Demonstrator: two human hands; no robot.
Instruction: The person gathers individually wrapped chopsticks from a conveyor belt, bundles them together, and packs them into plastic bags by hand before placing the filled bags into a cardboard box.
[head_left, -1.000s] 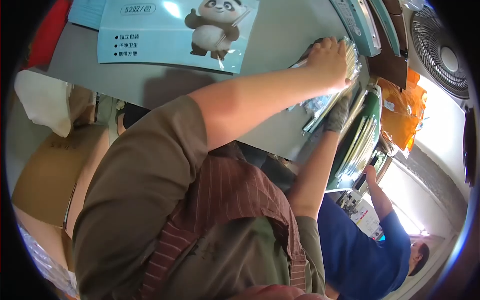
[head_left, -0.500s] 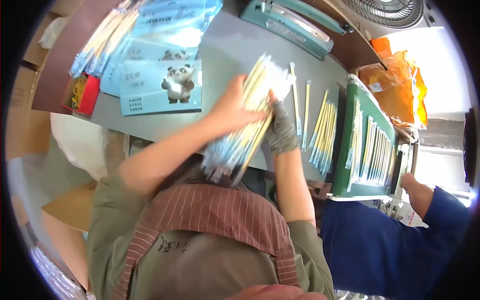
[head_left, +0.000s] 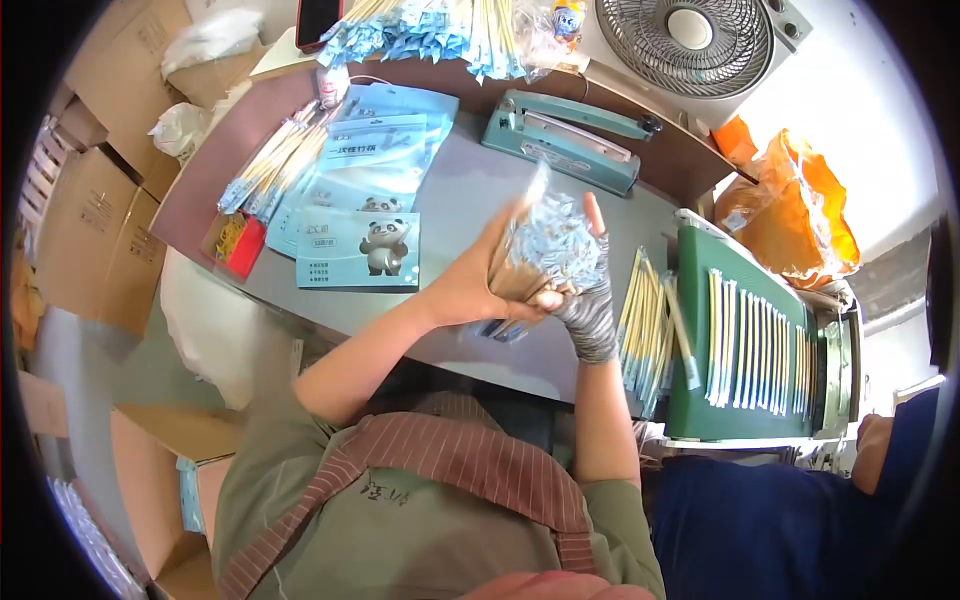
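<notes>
Between my two hands is a thick bundle of wrapped chopsticks, its blue-printed wrapper ends turned up towards me. My left hand is wrapped round the bundle's left side. My right hand, in a grey fingerless glove, grips it from the right with the thumb pointing up. The bundle hides some of the fingers. Left of the bundle lie blue panda-printed bags, overlapping in a stack. Loose wrapped chopsticks lie right of my gloved hand.
A green conveyor belt carries a row of wrapped chopsticks. Behind the bundle stands a teal bag sealer. A red box holds yellow rubber bands. More chopsticks lie on the shelf beside a fan. A co-worker's blue clothing shows at right.
The bundle has been tipped, so its blue ends now face up instead of pointing down towards me. Both hands have shifted their hold on it. The view has moved, showing more shelf.
</notes>
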